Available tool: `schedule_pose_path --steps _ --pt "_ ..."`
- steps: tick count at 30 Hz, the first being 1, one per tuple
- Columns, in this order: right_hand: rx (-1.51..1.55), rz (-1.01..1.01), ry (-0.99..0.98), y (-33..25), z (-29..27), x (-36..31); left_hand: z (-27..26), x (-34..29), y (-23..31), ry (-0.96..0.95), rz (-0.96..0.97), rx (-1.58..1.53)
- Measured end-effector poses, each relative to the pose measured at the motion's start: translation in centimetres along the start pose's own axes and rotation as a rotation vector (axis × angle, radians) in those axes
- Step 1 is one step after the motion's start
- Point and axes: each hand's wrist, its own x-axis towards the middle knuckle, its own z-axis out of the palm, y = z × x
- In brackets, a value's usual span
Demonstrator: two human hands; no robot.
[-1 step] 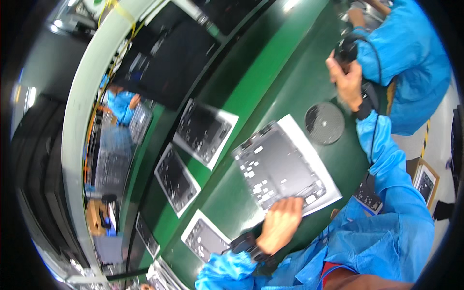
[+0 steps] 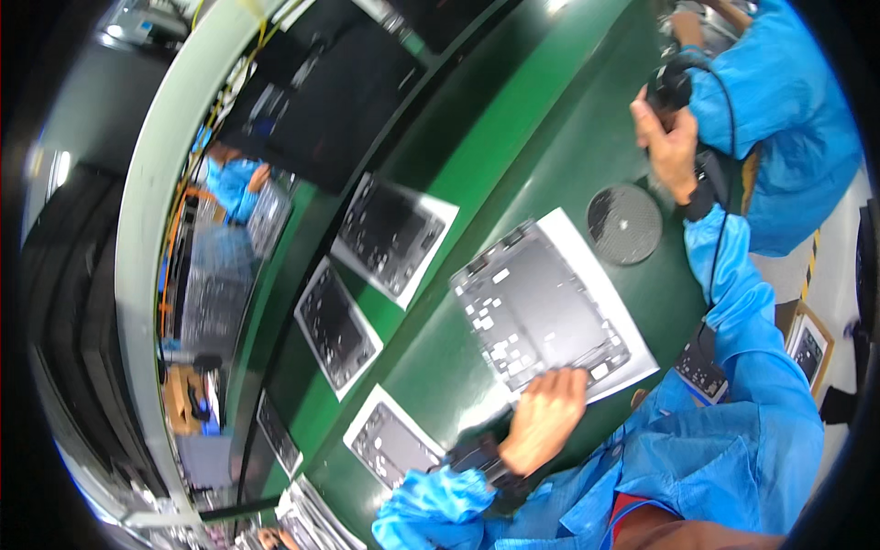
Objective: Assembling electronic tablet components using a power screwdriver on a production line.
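A dark tablet-sized housing (image 2: 550,307) with several small white patches lies on a white sheet (image 2: 634,357) on the green bench. At its near edge is my left hand (image 2: 547,417), its fingers bent and close together over the rim; the fingertips' undersides are hidden. My right hand (image 2: 674,156) is stretched out to the far right. It is wrapped round a rounded black device (image 2: 669,87) with a black cord, partly covered by the fingers. Between the housing and my right arm sits a round, dark, perforated disc (image 2: 624,225).
More dark housings on white sheets lie to the left: one far (image 2: 390,240), one in the middle (image 2: 335,325), one near (image 2: 390,442). A co-worker's blue sleeve (image 2: 779,101) is close beside my right hand. The black cord (image 2: 731,119) loops past my right arm.
The whole view has shifted slightly, mostly to the right. Both hands keep their places on the housing and the black device.
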Motion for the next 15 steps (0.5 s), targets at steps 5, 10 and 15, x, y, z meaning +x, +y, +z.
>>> schedule_pose_path --steps 5,10,15 --pt "0.073 -0.096 -0.058 0.3 1.5 0.3 2.0 0.3 2.9 0.021 0.068 0.048" --pt "0.039 -0.015 0.042 -0.7 1.8 0.1 -1.9 1.7 1.7 -0.092 0.136 -0.503" --pt "0.049 0.024 0.026 -0.1 1.0 -0.8 -3.5 5.0 -8.6 0.403 -0.344 -0.077"
